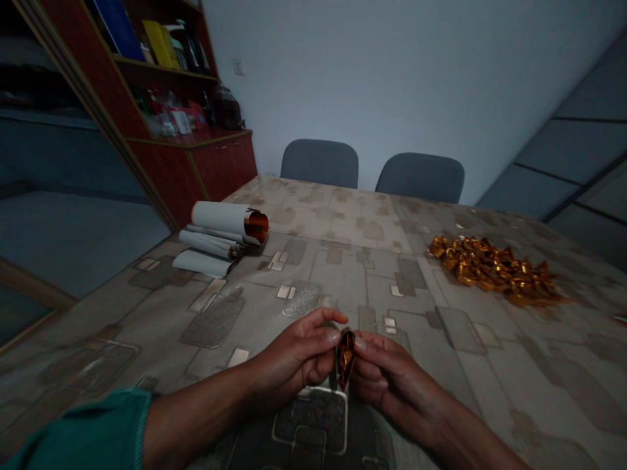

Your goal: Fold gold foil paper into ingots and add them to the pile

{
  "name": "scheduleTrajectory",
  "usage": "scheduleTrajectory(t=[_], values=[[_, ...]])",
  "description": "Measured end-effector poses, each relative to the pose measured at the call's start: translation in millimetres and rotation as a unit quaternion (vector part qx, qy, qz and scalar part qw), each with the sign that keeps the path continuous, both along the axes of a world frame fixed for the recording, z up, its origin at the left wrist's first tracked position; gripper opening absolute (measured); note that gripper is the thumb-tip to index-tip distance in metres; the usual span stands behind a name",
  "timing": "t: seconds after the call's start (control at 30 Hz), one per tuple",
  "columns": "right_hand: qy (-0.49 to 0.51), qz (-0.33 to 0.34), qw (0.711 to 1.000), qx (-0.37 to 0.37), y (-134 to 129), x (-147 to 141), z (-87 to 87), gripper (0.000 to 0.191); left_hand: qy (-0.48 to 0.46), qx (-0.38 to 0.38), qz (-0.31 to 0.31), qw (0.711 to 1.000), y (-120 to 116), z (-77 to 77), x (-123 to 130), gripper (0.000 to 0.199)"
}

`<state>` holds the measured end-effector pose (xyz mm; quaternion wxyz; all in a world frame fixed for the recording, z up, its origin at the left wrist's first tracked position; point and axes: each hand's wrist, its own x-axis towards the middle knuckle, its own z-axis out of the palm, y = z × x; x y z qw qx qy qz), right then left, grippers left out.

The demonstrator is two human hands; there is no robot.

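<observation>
Between my two hands, above the near part of the table, is a small piece of folded gold foil paper (347, 352), its shiny side showing in a narrow pointed loop. My left hand (308, 349) pinches its left side with thumb and fingers, the index finger arched over the top. On the other side my right hand (386, 369) grips it between thumb and curled fingers. Folded gold foil pieces (494, 267) lie in rows at the right of the table. At the left rests a loose stack of rolled and curved paper sheets (220, 219), white outside and gold inside.
A patterned tablecloth (337, 274) covers the table. Two grey chairs (319, 162) stand at its far edge, before a pale wall. A reddish wooden cabinet (225, 163) with a dark jar (226, 108) and packets is at the far left.
</observation>
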<state>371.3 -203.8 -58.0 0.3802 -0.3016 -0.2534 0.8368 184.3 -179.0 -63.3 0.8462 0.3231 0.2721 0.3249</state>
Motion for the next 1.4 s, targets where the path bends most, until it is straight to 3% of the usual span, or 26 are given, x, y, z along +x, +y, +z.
scheduleTrajectory(t=[0.17,0.77,1.13,1.4], values=[[-0.021,-0.02,0.999,-0.02,-1.0,1.2,4.3,0.031,0.06,0.072,0.046,0.994,-0.1,6.7,1.9,0.033],[-0.016,0.021,0.999,0.032,-0.1,2.2,4.0,0.029,-0.054,-0.067,-0.025,0.996,-3.1,9.9,-3.2,0.032],[-0.031,0.005,0.999,0.036,-0.2,3.2,2.2,0.024,-0.061,-0.069,-0.025,0.995,-3.9,7.6,-3.7,0.022],[-0.035,0.032,0.998,0.043,-0.8,1.3,0.9,0.026,0.003,-0.013,-0.013,1.0,-6.6,7.7,1.1,0.037]])
